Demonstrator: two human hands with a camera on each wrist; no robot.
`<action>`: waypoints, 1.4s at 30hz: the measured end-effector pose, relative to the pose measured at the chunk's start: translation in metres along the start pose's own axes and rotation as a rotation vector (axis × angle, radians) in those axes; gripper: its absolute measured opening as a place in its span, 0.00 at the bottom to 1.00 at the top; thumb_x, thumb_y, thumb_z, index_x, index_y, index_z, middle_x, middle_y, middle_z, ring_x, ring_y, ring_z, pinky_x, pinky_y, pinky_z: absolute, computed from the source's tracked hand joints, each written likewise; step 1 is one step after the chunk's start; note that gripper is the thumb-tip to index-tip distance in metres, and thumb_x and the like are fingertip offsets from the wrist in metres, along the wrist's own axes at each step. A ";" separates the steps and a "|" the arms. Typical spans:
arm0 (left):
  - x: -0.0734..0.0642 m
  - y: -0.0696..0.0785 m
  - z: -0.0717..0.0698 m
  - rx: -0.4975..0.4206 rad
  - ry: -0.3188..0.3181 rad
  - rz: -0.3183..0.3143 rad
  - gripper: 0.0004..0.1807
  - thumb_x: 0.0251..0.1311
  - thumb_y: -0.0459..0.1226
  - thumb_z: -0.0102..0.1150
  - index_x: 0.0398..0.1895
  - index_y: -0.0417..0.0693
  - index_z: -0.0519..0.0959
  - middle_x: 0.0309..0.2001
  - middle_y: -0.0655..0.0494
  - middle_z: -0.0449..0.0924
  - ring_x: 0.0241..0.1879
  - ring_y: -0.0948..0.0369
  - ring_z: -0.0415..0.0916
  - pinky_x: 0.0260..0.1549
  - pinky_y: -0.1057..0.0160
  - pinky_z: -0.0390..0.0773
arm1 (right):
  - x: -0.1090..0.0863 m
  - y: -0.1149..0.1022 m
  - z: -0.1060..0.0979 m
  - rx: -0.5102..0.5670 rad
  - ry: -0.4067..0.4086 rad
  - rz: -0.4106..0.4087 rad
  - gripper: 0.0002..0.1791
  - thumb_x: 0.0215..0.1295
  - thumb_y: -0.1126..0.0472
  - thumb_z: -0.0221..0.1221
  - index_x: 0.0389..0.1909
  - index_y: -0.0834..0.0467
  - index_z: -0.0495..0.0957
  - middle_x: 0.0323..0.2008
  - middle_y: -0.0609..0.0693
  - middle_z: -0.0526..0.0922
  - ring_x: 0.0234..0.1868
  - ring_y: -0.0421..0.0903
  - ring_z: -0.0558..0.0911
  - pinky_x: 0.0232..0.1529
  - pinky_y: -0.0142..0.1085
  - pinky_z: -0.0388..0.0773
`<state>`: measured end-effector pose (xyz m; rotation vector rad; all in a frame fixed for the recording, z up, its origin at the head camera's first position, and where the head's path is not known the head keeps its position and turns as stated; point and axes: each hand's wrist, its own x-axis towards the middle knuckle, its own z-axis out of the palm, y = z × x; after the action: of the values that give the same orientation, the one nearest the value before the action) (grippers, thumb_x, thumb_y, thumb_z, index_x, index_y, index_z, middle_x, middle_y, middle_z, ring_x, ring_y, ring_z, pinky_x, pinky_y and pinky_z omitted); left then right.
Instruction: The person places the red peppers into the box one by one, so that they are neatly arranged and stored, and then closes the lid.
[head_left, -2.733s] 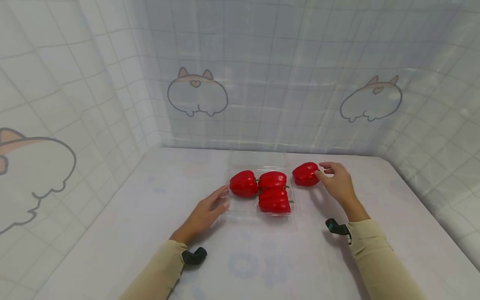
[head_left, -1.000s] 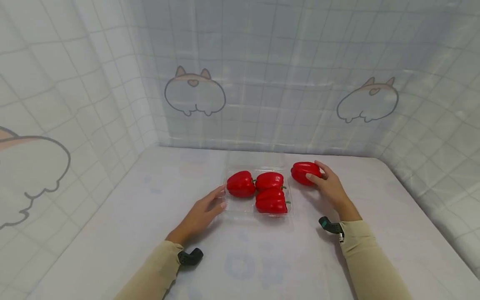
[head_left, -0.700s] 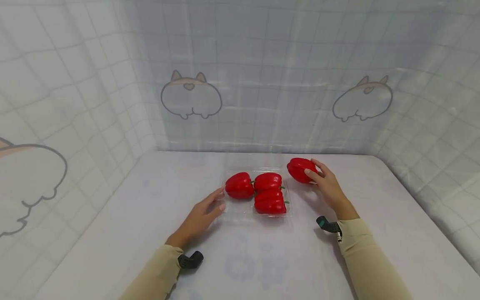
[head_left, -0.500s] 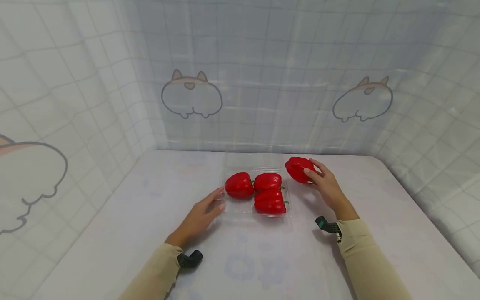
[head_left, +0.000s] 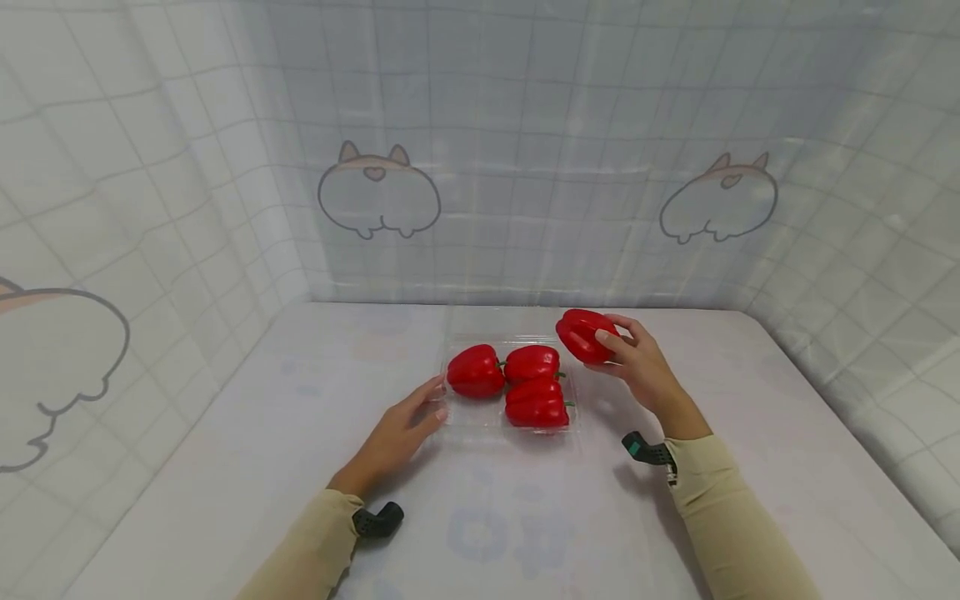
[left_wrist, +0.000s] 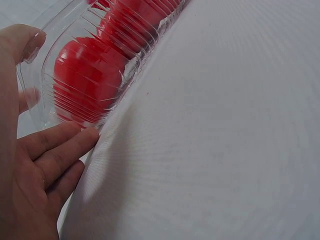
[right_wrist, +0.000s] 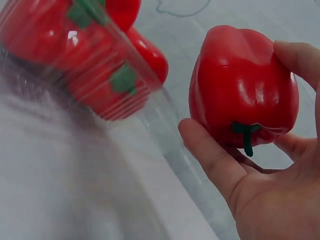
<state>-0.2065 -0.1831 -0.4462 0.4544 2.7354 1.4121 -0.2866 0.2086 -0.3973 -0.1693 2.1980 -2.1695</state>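
A red bell pepper (head_left: 582,333) with a green stem is held above the table by my right hand (head_left: 637,362). The right wrist view shows thumb and fingers curled round this pepper (right_wrist: 245,85), its stem turned toward the palm. To its left sits a clear plastic clamshell box (head_left: 474,414) with 3 more red bell peppers: a left one (head_left: 476,372), a back right one (head_left: 532,365) and a front right one (head_left: 536,403). My left hand (head_left: 397,433) rests against the box's left side. In the left wrist view its nearly straight fingers (left_wrist: 65,150) touch the plastic wall.
The box's clear lid (head_left: 506,319) lies folded back toward the rear wall. A pale cloth covers the table (head_left: 337,350). White grid-patterned curtains (head_left: 525,167) with animal drawings enclose the back and both sides.
My right hand has closed round the fourth pepper, lifted it off the table and brought it left toward the box. The left hand stays at the box's side.
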 end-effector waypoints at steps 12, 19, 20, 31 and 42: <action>0.002 -0.002 0.001 0.010 0.005 0.004 0.34 0.71 0.52 0.56 0.77 0.69 0.59 0.69 0.60 0.70 0.70 0.55 0.65 0.64 0.40 0.66 | -0.005 -0.014 0.008 0.006 -0.003 -0.010 0.43 0.66 0.48 0.66 0.75 0.56 0.55 0.69 0.59 0.64 0.65 0.60 0.70 0.50 0.45 0.82; 0.001 -0.004 0.002 -0.001 0.002 0.000 0.34 0.71 0.51 0.56 0.78 0.70 0.58 0.69 0.60 0.70 0.70 0.55 0.65 0.63 0.40 0.68 | -0.007 -0.015 0.010 -0.009 -0.036 -0.071 0.43 0.68 0.50 0.64 0.79 0.50 0.54 0.70 0.60 0.63 0.66 0.61 0.68 0.49 0.44 0.82; 0.001 -0.004 0.002 -0.005 0.002 0.005 0.34 0.71 0.50 0.56 0.78 0.69 0.58 0.69 0.59 0.70 0.69 0.55 0.66 0.63 0.40 0.68 | -0.007 -0.016 0.010 -0.002 -0.042 -0.081 0.42 0.69 0.51 0.63 0.79 0.49 0.55 0.70 0.60 0.63 0.66 0.61 0.68 0.49 0.45 0.82; 0.001 -0.001 0.001 -0.011 -0.006 0.006 0.34 0.72 0.50 0.55 0.78 0.69 0.58 0.70 0.58 0.70 0.69 0.56 0.67 0.64 0.41 0.68 | -0.012 -0.026 0.017 -0.025 -0.087 -0.102 0.41 0.69 0.58 0.64 0.79 0.50 0.55 0.69 0.59 0.64 0.65 0.59 0.68 0.51 0.44 0.81; 0.001 0.000 0.001 -0.026 -0.007 -0.016 0.34 0.71 0.50 0.56 0.78 0.69 0.58 0.69 0.57 0.70 0.68 0.54 0.67 0.62 0.41 0.71 | -0.016 -0.033 0.028 -0.026 -0.175 -0.137 0.42 0.69 0.62 0.63 0.79 0.51 0.54 0.67 0.59 0.66 0.64 0.59 0.71 0.52 0.43 0.81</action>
<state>-0.2074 -0.1822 -0.4462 0.4345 2.7062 1.4378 -0.2661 0.1826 -0.3657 -0.5043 2.1770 -2.1003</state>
